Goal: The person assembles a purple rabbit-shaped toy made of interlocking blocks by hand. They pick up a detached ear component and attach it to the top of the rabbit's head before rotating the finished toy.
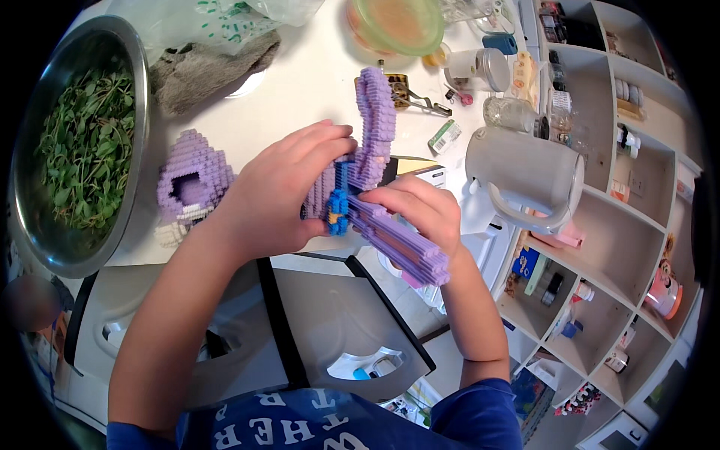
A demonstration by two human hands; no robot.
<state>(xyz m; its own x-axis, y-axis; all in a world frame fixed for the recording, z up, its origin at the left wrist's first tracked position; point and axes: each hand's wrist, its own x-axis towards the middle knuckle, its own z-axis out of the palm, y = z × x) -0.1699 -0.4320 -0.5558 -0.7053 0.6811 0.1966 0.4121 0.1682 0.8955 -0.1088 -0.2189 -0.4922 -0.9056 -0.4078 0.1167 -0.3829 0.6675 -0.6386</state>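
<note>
A purple figure built of tiny bricks (376, 124) is held above the front of the white table. My left hand (281, 176) wraps round its body, beside a blue brick-built bow with a yellow middle (337, 210). One long purple part rises from the body; another long striped part (401, 244) slants down to the right. My right hand (424, 210) is closed on this lower part near its base, thumb and fingers pressing it. On the table left of my left hand lies a purple and white brick-built piece (196, 169) with a dark hollow.
A steel bowl of green leaves (90, 150) stands at the left. Behind lie a brown cloth (210, 71) and a plastic bag (232, 26). A green-lidded tub (397, 22), jars (480, 69) and a frosted pitcher (525, 176) stand right. Grey chairs (337, 322) are close to me.
</note>
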